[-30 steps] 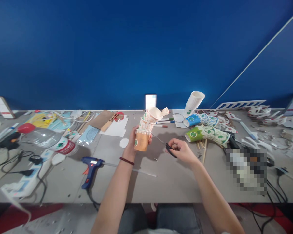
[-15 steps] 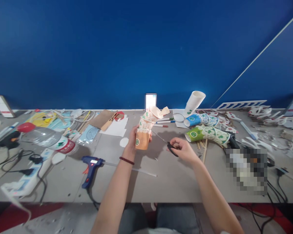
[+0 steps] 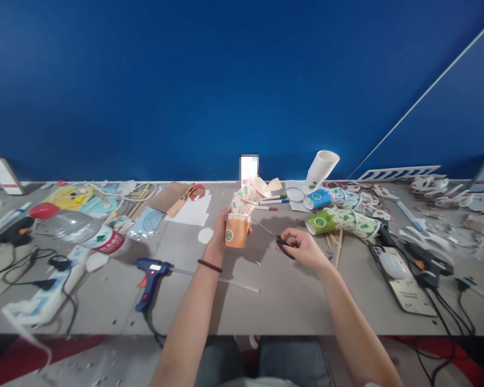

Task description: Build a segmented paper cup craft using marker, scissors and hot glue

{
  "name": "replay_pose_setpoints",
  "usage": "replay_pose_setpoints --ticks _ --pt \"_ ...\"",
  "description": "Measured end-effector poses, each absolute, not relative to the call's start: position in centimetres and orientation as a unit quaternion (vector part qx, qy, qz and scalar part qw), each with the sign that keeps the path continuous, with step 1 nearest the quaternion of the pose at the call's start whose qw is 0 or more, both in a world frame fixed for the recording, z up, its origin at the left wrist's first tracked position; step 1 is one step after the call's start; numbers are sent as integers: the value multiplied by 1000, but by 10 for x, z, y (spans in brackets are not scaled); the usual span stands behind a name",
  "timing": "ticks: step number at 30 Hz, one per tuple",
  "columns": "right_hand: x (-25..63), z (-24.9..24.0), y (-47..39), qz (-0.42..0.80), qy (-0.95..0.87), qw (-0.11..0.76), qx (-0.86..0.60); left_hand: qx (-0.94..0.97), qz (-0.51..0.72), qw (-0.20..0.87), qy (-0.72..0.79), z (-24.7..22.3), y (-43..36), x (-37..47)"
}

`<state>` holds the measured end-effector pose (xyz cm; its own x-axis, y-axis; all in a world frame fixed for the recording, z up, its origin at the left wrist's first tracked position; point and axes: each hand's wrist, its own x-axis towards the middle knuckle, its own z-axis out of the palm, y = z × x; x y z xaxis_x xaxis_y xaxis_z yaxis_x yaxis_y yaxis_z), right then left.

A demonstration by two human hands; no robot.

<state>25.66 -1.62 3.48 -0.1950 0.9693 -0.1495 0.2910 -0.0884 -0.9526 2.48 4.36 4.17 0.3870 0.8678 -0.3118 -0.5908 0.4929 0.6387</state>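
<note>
A curved chain of paper cups (image 3: 237, 232), with an orange cup at its lower end, is wrapped by the fingers of my left hand (image 3: 218, 232). At the chain's upper end, a patterned piece of cut paper (image 3: 273, 185) sticks out to the right. My right hand (image 3: 302, 247) grips the black handles of a pair of scissors (image 3: 283, 244). The metal blades point up and left, their tips beside the rim of the orange cup; whether they touch it I cannot tell. Several pens (image 3: 273, 201) lie behind the scissors.
Right of my hands lie a green cup chain (image 3: 342, 222), a blue one (image 3: 334, 198) and a phone (image 3: 405, 287). A stack of white cups (image 3: 321, 167) leans behind them. Leftward are a blue glue gun (image 3: 151, 279), a plastic bottle (image 3: 80, 230) and a power strip (image 3: 50, 287).
The cup chain in my left hand has shifted very slightly to the right and turned a little. My right hand and the scissors stay almost where they were.
</note>
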Motion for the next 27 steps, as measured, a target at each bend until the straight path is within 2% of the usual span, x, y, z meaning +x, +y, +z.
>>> replay_pose_setpoints --ticks 27 --pt "256 37 -17 499 -587 325 -549 305 469 762 327 40 43 21"
